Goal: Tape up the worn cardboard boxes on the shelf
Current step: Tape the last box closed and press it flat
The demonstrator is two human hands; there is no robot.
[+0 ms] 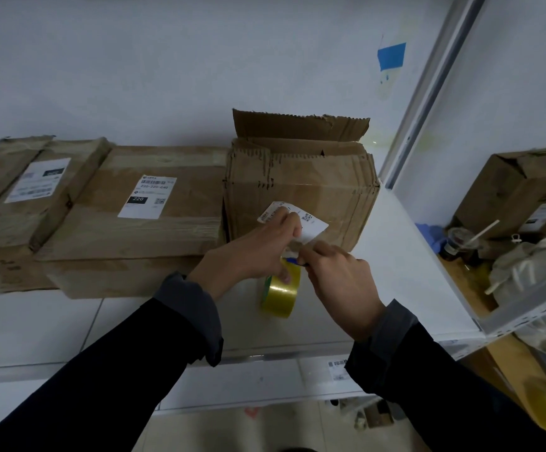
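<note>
Both hands (294,256) grip the tape roll (280,293) — middle box label (147,197) reads "220".

Storeroom or parcel stockroom, not home. White metal shelf (405,272) against plain white wall (167,60). Row of worn cardboard boxes (141,220) along shelf back edge, each with printed shipping label (147,197), barcode and QR code. Slotted steel upright (428,102) at shelf right end. Neighbouring rack (526,316) beyond right edge holds another box (509,190), bags, drink cup.
</note>
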